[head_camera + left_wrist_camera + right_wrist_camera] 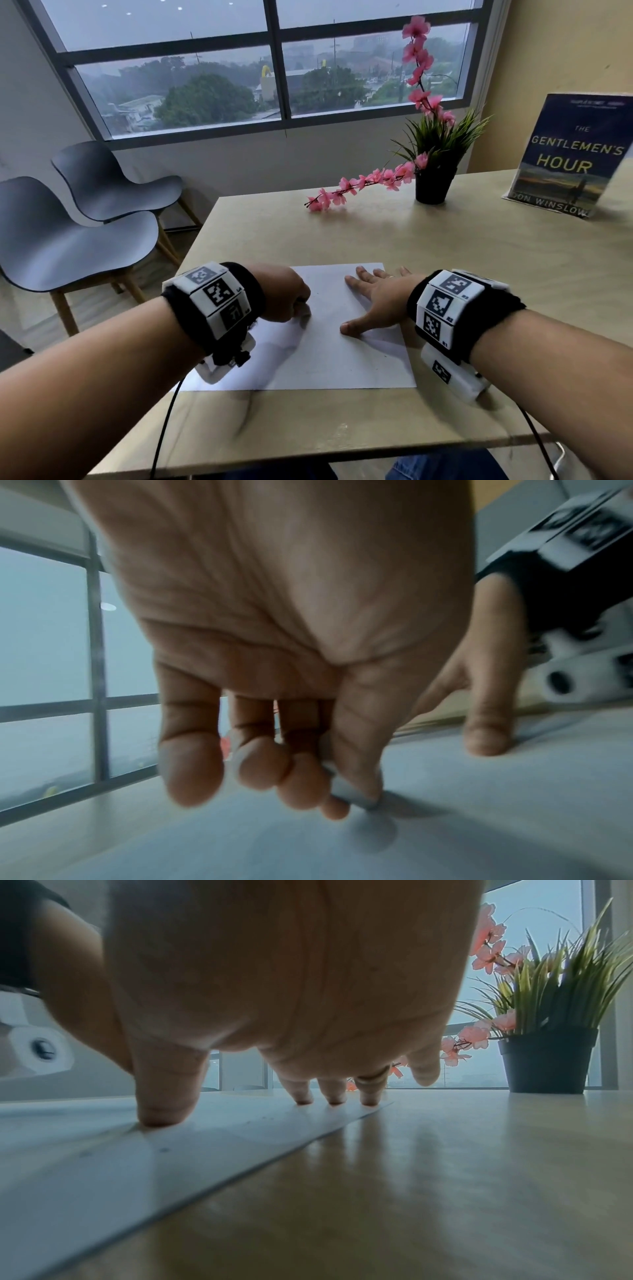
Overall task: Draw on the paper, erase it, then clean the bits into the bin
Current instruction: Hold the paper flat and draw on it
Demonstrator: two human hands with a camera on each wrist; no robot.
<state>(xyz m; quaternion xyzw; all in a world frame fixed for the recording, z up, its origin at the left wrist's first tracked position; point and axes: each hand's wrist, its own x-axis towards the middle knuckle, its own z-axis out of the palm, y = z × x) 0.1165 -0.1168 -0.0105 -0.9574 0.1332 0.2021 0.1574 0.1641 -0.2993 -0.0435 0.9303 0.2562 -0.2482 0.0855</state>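
**Eraser on the sheet: mind the paper and the crumbs**

Your left hand (286,294) was curled around a small white eraser (349,791), thumb and fingertips pinching it, with its lower end touching the paper (308,349) towards the sheet's left side. Your right hand (376,301) lay flat with fingers spread and straight, thumb and three fingertips pressing the sheet's far right part against the wooden table (445,257); it held nothing.

The likely trouble was the paper itself. It was pinned on one side only, so a hard stroke towards the free left edge could have buckled or creased it, perhaps torn it. A few dark specks (164,1149) lay on the sheet close to its right edge; a quick sweep could have scattered them onto the table or over its near edge. No bin showed in any view, so carrying the bits to it risked spilling them.

The book (568,154) standing at the far right read "THE GENTLEMEN'S HOUR" and "DON WINSLOW". The wrist bands carried black-and-white square markers; their small print was illegible.
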